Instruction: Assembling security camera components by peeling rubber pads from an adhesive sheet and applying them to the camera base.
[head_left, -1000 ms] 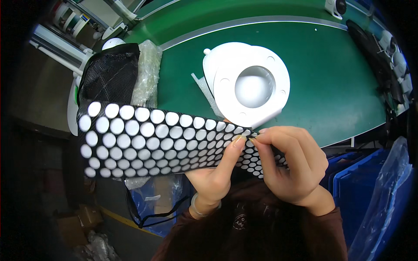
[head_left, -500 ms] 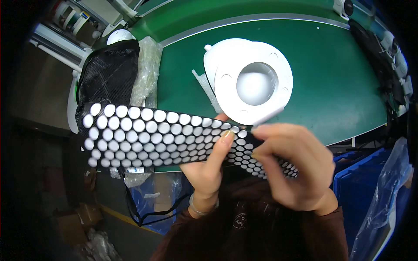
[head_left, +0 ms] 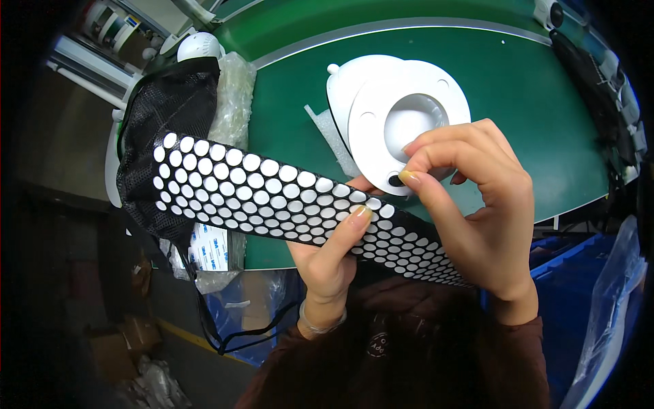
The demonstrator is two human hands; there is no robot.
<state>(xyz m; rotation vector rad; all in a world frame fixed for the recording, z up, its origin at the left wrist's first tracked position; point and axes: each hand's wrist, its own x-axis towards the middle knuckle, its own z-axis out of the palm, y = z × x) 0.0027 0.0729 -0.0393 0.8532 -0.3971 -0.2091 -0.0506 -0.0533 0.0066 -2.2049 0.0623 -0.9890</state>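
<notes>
My left hand point(head_left: 327, 266) grips a long black sheet point(head_left: 262, 183) covered in rows of white round stickers, its thumb on top and fingers underneath. My right hand point(head_left: 487, 187) pinches a small black round pad point(head_left: 395, 180) between thumb and forefinger. That pad lies at the near edge of a white round plastic housing point(head_left: 368, 140), over or in one of the shallow round recesses in its rim; whether it is stuck there I cannot tell. The housing has a wide central hollow and sits on the green table point(head_left: 531, 116). A white foam strip point(head_left: 332, 140) lies against its left side.
Left on the table are a black mesh bag point(head_left: 167, 102), a clear bubble-wrap bundle point(head_left: 235, 99) and a white dome-shaped device point(head_left: 199, 45). A stack of printed sheets point(head_left: 209, 247) rests at the near left edge. Blue bins point(head_left: 579, 276) stand lower right; cartons point(head_left: 112, 351) lie on the floor.
My right hand has moved up from the sticker sheet to the housing's near rim, with the black pad now showing at its fingertips. The sheet has tilted, its left end higher.
</notes>
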